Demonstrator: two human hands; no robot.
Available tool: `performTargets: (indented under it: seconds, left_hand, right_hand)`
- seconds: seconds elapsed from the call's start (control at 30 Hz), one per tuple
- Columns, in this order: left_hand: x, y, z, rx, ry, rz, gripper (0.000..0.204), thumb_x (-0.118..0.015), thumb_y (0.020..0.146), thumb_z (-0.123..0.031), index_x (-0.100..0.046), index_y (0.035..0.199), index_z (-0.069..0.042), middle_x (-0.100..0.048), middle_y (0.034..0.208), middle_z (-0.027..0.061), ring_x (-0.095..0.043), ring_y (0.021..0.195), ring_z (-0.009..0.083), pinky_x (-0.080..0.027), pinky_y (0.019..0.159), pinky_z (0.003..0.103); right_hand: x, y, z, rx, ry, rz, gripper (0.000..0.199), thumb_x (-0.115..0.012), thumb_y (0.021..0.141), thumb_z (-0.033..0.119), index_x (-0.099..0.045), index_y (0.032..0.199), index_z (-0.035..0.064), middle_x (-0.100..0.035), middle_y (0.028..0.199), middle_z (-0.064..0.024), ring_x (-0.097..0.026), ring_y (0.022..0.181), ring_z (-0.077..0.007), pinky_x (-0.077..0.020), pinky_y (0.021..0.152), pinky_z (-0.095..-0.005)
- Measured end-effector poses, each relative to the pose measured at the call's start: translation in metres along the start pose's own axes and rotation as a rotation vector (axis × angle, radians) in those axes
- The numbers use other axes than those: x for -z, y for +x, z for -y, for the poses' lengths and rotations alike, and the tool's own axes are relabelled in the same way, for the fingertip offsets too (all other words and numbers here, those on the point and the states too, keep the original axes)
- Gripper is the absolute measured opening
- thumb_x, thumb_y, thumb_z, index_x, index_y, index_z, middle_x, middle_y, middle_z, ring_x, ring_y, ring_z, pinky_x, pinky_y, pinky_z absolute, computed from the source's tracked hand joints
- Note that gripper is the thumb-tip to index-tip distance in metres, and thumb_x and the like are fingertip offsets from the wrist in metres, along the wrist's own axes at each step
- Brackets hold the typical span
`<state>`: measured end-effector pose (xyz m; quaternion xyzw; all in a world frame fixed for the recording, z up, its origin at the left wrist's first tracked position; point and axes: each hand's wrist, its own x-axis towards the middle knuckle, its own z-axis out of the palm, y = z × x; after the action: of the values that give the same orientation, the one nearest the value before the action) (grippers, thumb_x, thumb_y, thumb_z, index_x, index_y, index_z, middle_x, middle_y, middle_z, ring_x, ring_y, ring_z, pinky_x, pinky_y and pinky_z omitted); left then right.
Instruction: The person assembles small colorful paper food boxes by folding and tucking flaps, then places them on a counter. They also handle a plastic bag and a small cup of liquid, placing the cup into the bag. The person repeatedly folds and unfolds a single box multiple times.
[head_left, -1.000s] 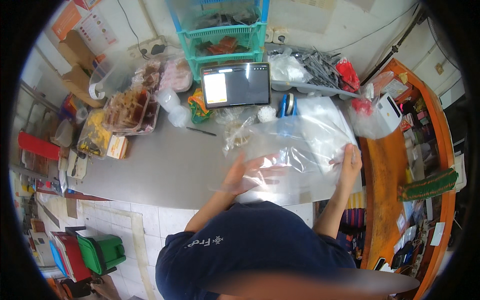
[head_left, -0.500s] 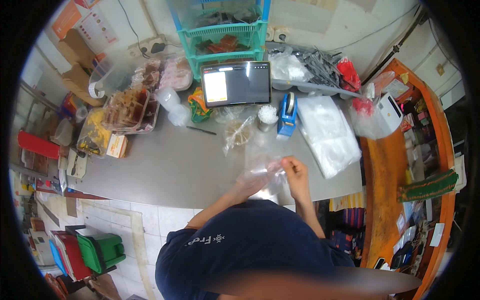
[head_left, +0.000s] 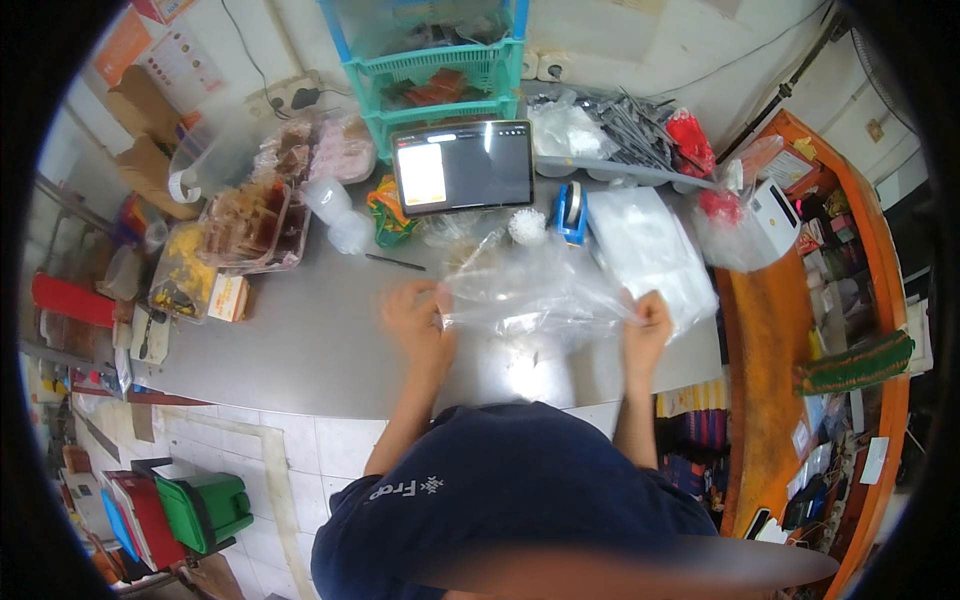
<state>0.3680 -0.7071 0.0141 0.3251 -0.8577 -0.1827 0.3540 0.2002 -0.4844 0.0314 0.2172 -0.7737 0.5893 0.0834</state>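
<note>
Clear plastic bag (head_left: pixel 525 300) (whitish, perhaps).

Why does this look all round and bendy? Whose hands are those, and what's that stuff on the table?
There's no robot here, just a person using two bare hands. A wide fisheye camera worn on their head looks down, and its lens makes straight edges look bent. The left hand, a bit blurry, and the right hand hold a clear plastic bag stretched between them. On the shiny metal table you can see a tablet at the back, a blue tape dispenser, a pile of white see-through bags, a dark pen and, on the left, boxes of packed things.
</note>
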Motion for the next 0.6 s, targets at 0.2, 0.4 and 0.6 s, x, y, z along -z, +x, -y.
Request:
performTargets:
  seconds: [0.2,0.4,0.6]
  left_hand:
    - [-0.02,-0.016,0.024,0.052,0.058,0.131,0.041,-0.076,0.07,-0.029,-0.065,0.106,-0.014,-0.057,0.116,0.0105,-0.046,0.114,0.0328,-0.027,0.101,0.049]
    - [-0.019,-0.018,-0.028,-0.054,0.195,-0.11,0.048,-0.072,0.072,-0.011,-0.061,0.118,-0.011,-0.06,0.109,0.011,-0.05,0.115,0.0309,-0.029,0.101,0.054]
    - [-0.026,0.0,-0.024,-0.252,-0.437,0.411,0.047,-0.067,0.066,0.0,-0.064,0.112,-0.006,-0.063,0.095,0.0141,-0.061,0.093,0.0321,-0.047,0.084,0.038]
  right_hand:
    - [0.002,0.016,-0.016,0.026,-0.021,-0.014,0.027,-0.069,0.083,0.005,-0.046,0.069,0.0064,-0.039,0.064,0.0026,-0.036,0.061,-0.0072,-0.0318,0.056,-0.0218]
    - [0.003,0.017,0.016,-0.106,0.217,0.096,0.03,-0.074,0.078,0.003,-0.044,0.074,0.0083,-0.036,0.072,0.0047,-0.034,0.065,-0.0059,-0.031,0.058,-0.021]
    - [0.012,0.013,0.019,0.138,-0.217,0.299,0.026,-0.076,0.072,0.003,-0.056,0.088,0.0077,-0.044,0.078,0.0021,-0.045,0.075,-0.0106,-0.0382,0.066,-0.0256]
